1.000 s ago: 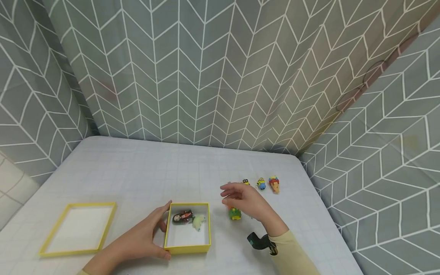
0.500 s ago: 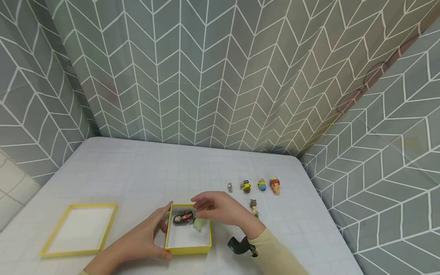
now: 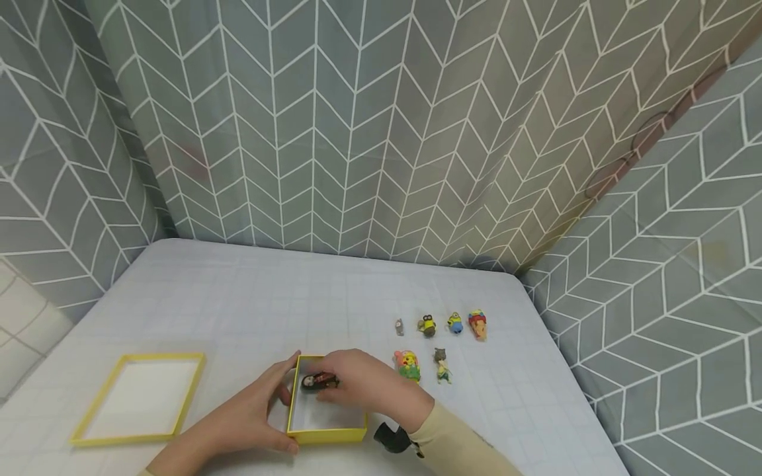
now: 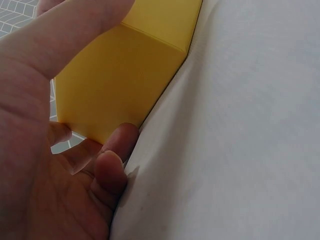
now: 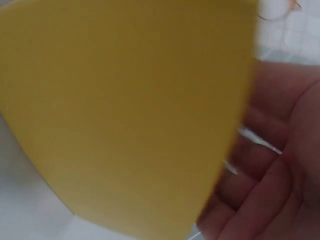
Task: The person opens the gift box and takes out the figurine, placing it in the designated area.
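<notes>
A small yellow box (image 3: 327, 434) sits open near the table's front edge. My left hand (image 3: 250, 416) grips its left side, thumb at the front corner and fingers at the back one. In the left wrist view the box wall (image 4: 125, 75) lies against that hand (image 4: 30, 125). My right hand (image 3: 357, 387) reaches into the box from the right, fingers curled down beside a dark red-and-black figure (image 3: 318, 381). Whatever lies under those fingers is hidden. The right wrist view is filled by the blurred box wall (image 5: 115, 110), with my palm (image 5: 280, 165) behind it.
The yellow lid (image 3: 137, 436) lies open side up to the left. Right of the box lie a pink-and-green figure (image 3: 407, 365) and a small brown-headed one (image 3: 441, 365). Behind them runs a row of several small figures (image 3: 455, 322). Patterned grey curtains close in the white table (image 3: 238, 297).
My right hand swung left from the loose figures and dropped into the box. The figures it had covered show again. My left hand stayed on the box.
</notes>
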`<state>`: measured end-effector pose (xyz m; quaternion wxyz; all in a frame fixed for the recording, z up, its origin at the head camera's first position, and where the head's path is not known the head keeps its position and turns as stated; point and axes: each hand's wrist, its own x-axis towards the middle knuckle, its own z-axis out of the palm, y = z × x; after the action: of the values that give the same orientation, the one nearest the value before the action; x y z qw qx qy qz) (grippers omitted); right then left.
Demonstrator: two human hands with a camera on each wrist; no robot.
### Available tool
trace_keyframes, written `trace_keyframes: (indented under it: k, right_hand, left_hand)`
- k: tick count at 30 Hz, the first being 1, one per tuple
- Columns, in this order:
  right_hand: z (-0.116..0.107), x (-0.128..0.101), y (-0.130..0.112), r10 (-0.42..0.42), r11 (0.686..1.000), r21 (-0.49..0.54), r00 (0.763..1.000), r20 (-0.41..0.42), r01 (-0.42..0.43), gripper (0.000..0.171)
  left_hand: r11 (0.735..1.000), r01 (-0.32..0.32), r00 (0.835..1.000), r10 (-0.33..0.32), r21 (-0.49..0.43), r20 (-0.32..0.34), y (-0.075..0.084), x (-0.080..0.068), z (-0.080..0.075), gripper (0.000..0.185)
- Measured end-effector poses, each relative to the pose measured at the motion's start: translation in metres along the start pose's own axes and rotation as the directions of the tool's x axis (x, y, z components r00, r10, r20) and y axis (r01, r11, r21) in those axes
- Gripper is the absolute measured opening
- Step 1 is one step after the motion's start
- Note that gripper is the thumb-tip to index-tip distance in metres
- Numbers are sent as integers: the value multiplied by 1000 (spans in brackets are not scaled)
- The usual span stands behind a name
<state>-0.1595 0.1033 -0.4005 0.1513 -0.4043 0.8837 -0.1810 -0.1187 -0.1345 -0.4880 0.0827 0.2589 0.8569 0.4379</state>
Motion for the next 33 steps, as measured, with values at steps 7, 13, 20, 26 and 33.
trace_keyframes:
  k: [7,13,20,26,33]
  right_hand:
    - [13,6,-8,-14,974,-226,1000,7,15,30]
    - [22,12,-15,5,918,-397,1000,-8,-8,20]
    - [29,15,-22,68,853,-517,997,-24,-71,19]
    - [31,18,-22,80,848,-524,997,-24,-80,20]
    - [35,19,-18,37,827,-559,998,-47,-57,18]
  left_hand:
    - [1000,-24,1000,24,-1,-11,-1,-1,0,131]
    - [1000,-1,1000,1,2,-5,-1,-1,1,132]
    - [999,-33,999,33,1,-15,0,-1,0,131]
    - [1000,-26,1000,26,1,-15,1,-1,0,131]
    - [1000,-7,1000,7,17,-24,1,-1,1,132]
